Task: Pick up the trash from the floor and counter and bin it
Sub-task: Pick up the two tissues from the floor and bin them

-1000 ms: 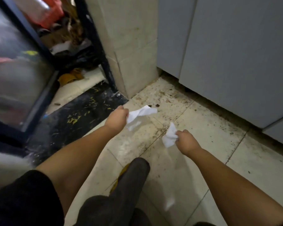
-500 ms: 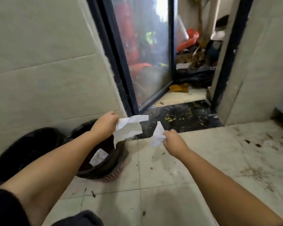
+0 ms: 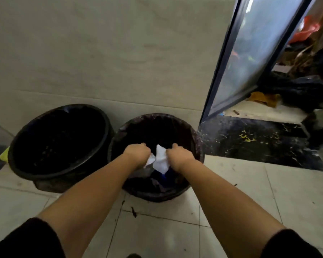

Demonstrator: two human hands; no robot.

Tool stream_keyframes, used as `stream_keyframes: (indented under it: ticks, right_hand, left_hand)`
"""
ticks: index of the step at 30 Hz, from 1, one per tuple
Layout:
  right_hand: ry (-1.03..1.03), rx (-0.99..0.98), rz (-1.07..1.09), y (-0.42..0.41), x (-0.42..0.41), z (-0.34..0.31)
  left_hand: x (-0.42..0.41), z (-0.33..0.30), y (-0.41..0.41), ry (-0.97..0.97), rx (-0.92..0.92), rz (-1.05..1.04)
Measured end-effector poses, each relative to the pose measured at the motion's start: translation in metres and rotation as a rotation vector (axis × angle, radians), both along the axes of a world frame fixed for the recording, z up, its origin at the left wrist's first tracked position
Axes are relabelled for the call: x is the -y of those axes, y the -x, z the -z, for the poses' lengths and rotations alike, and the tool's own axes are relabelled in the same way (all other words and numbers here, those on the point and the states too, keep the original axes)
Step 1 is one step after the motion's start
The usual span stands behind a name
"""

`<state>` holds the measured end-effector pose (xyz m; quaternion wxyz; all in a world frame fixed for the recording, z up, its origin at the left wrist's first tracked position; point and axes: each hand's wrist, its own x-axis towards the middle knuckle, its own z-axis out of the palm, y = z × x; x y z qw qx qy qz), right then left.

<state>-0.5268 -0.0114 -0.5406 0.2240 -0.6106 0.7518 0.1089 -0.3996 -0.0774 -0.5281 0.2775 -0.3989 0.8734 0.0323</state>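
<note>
Both hands are over the right-hand bin (image 3: 194,138), a round black basket with a dark liner that stands on the tiled floor (image 3: 268,192) right by the wall (image 3: 101,53). The left hand (image 3: 137,154) is curled tight around a scrunched white paper (image 3: 150,161), only a bit of it poking out by the knuckles. The right hand (image 3: 180,155) is fisted around a bigger white tissue (image 3: 161,159) that hangs down between the two hands, inside the rim of the bin. The two bits of trash look like they're touching, or near enough. Underneath them there's some blue stuff (image 3: 165,176) in the bin, can't tell what. A second black bin (image 3: 108,127) stands just to the left, touching the first one. A glass door (image 3: 250,53) with a dark frame stands off to the right.
</note>
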Motion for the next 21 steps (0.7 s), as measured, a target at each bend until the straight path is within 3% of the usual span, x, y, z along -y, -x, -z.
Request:
stream_keyframes:
  ticks: [5,9,13,18,21]
  right_hand:
    - [-0.305,0.04,-0.014,-0.01,0.025,0.05]
    - [-0.313,0.159,0.003,-0.015,0.012,0.004]
    - [-0.231,0.146,0.051,-0.002,-0.002,-0.08]
    - [-0.157,0.136,0.045,0.0,-0.01,-0.224]
    - [-0.151,0.149,0.071,-0.006,-0.016,-0.314]
  left_hand:
    - [0.018,0.041,-0.002,-0.282,0.2,-0.007]
    - [0.018,0.018,-0.012,-0.427,0.24,0.033]
    - [0.016,-0.067,-0.021,-0.374,0.167,0.059]
    - [0.012,-0.219,-0.03,-0.275,-0.115,0.018]
    - [0.006,-0.311,-0.034,-0.255,-0.189,-0.014]
